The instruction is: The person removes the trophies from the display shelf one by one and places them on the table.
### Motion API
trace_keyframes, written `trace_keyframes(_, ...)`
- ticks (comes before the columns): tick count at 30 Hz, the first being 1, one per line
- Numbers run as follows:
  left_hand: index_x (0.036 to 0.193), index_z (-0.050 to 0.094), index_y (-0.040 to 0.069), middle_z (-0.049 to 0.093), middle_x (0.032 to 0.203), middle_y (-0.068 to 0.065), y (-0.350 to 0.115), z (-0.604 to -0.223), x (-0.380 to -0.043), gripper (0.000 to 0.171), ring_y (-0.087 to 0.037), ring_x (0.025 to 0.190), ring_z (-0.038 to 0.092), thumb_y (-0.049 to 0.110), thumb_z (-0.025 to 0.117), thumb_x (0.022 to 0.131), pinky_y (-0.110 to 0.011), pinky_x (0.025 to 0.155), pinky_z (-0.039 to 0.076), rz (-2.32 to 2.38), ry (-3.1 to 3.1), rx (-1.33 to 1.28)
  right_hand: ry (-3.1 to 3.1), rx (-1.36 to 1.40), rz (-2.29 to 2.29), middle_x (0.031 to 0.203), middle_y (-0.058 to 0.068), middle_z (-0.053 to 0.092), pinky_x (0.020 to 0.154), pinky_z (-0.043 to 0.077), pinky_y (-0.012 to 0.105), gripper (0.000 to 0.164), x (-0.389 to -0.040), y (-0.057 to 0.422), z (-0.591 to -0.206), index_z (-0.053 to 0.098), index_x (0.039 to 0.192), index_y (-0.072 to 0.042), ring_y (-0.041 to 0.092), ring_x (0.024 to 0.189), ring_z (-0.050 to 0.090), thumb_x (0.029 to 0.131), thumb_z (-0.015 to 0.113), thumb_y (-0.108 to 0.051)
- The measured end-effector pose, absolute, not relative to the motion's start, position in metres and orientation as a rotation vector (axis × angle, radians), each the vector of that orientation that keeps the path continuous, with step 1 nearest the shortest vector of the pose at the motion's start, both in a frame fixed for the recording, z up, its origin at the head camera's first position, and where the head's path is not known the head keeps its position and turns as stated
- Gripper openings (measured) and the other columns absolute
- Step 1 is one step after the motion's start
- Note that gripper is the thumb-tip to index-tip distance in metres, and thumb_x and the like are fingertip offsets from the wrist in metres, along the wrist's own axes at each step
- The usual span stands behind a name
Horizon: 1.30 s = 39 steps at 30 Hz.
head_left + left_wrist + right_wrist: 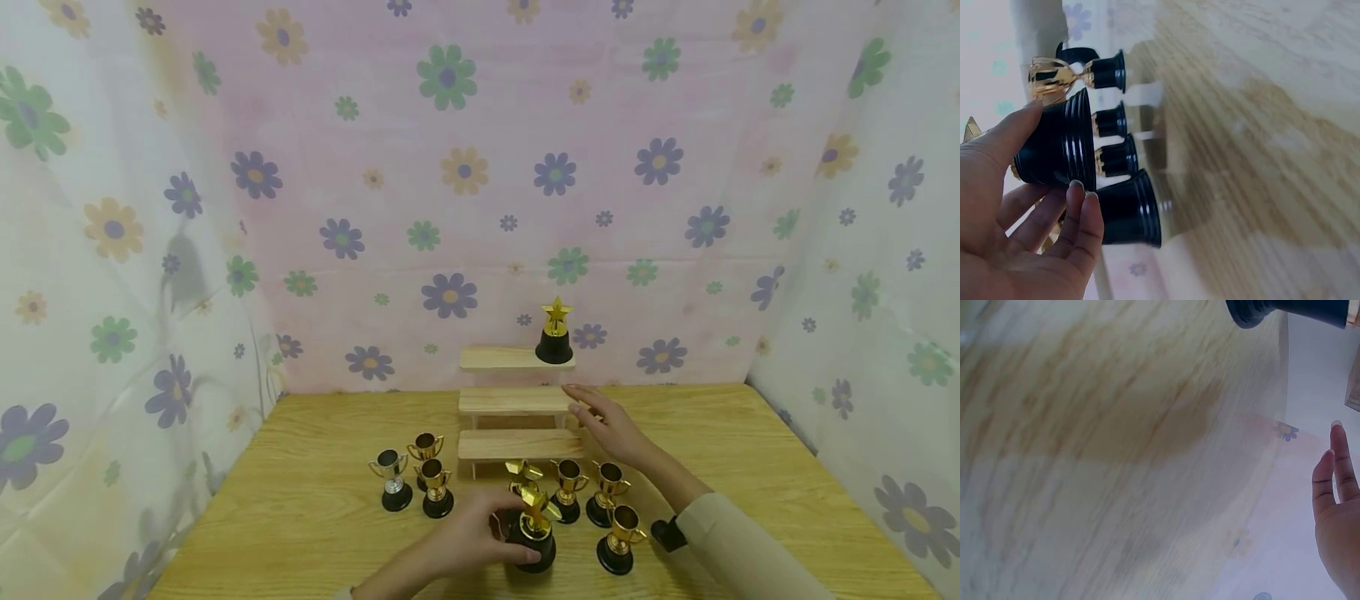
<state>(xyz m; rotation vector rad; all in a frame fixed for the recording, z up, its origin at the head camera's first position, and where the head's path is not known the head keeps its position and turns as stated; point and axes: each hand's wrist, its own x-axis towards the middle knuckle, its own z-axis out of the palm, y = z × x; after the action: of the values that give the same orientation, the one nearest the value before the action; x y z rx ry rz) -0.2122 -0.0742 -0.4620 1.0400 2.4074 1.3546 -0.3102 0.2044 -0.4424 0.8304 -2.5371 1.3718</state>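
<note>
My left hand (471,537) grips a gold star trophy (536,533) by its black base, thumb on one side and fingers on the other. In the left wrist view, this black base (1054,147) sits higher than the base of the trophy beside it. Just behind it is another star trophy (522,475), partly hidden. My right hand (618,431) is at the right end of the middle step (513,401) of a wooden stand, its fingers extended and holding nothing. On the top step (495,358) stands a third star trophy (555,335), upright at the right end.
Gold cup trophies (619,540) stand on the wooden table (315,492) right of my left hand. To the left are a silver cup (392,481) and two gold cups (435,490). A black object (667,535) lies beside my right sleeve. Flowered cloth (480,233) encloses the table.
</note>
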Motion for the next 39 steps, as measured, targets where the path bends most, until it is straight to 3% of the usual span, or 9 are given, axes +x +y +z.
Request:
trace_keyframes(18, 0.111, 0.076, 0.019, 0.067, 0.091, 0.017, -0.051, -0.477, -0.216, 0.030, 0.001, 0.068, 0.056, 0.029, 0.086, 0.085, -0.017, 0.059, 0.049, 1.278, 2.327, 1.057, -2.539, 0.823, 1.376, 0.154, 0.031, 0.040, 0.074, 0.054, 0.035, 0.042, -0.310, 0.204, -0.440, 0.048, 0.149, 0.004, 0.043, 0.090, 0.064, 0.108, 0.048, -0.007)
trace_keyframes(39, 0.112, 0.075, 0.016, 0.066, 0.092, 0.017, -0.045, -0.487, -0.215, 0.030, 0.004, 0.066, 0.058, 0.020, 0.087, 0.084, -0.018, 0.061, 0.053, 1.334, 2.221, 1.054, -2.542, 0.827, 1.372, 0.155, 0.032, 0.038, 0.075, 0.053, 0.032, 0.042, -0.310, 0.204, -0.441, 0.049, 0.149, 0.003, 0.041, 0.090, 0.064, 0.109, 0.048, -0.008)
